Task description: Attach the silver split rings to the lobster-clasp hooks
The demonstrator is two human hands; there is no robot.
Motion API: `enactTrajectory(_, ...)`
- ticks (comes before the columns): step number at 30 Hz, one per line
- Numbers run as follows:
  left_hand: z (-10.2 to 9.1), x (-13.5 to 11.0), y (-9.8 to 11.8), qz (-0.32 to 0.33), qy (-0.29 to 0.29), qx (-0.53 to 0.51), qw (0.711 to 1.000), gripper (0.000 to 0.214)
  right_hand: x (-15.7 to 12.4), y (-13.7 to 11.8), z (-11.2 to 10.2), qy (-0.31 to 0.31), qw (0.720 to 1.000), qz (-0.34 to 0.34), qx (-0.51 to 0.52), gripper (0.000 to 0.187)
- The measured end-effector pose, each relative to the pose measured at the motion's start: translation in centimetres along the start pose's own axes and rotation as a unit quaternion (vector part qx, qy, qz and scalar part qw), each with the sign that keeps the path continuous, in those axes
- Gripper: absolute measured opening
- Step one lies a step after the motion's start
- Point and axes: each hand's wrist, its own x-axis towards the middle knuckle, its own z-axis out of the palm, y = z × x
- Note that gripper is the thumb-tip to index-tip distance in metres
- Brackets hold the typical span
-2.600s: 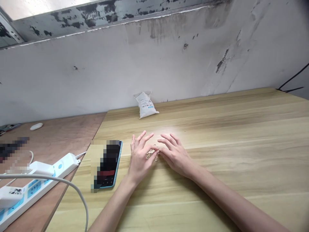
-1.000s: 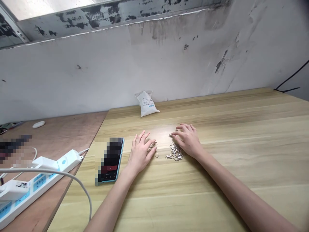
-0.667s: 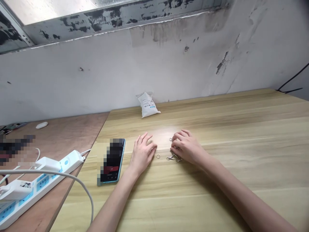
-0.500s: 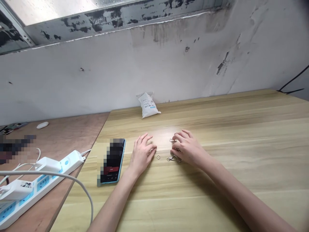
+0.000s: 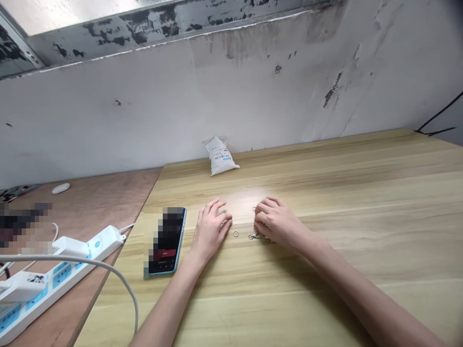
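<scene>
My left hand [image 5: 210, 227] lies flat on the light wooden table [image 5: 325, 217], fingers stretched out over a few small metal rings that it mostly covers. One loose metal ring [image 5: 236, 234] sits on the wood between my hands. My right hand [image 5: 277, 222] rests palm down with its fingers curled over a heap of silver metal clasps [image 5: 254, 235]; only the heap's left edge shows. Whether those fingers grip any clasp is hidden.
A phone in a blue case [image 5: 165, 241] lies left of my left hand. A small white packet [image 5: 220, 155] leans near the wall. On the darker table to the left lie a white power strip [image 5: 54, 267] with a grey cable [image 5: 119, 284] and a white mouse [image 5: 61, 188].
My right hand slid from the far side of the clasp heap back over it and curled its fingers, covering most of the clasps. My left hand stayed flat on the rings.
</scene>
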Motion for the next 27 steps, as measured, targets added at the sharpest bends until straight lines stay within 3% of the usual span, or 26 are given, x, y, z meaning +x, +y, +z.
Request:
enactTrajectory(8, -0.8, 0.0, -0.5, -0.008, -0.012, -0.010, 1.000, 0.013, 0.1, -0.5, 1.3, 0.145, 0.984, 0.055, 0.086, 0.018)
enactTrajectory(12, -0.7, 0.0, -0.2, -0.010, -0.022, -0.013, 1.000, 0.010, 0.1, -0.5, 2.0, 0.154, 0.973, 0.057, 0.163, 0.017)
enactTrajectory(17, -1.0, 0.1, 0.3, 0.034, -0.005, 0.030, 0.999, 0.010, 0.1, -0.5, 2.4, 0.143, 0.963, 0.086, 0.212, 0.016)
enactTrajectory(27, -0.1, 0.5, 0.8, 0.094, 0.039, 0.114, 0.988, 0.019, 0.2, -0.8, 2.4, 0.126, 0.955, 0.121, 0.239, 0.017)
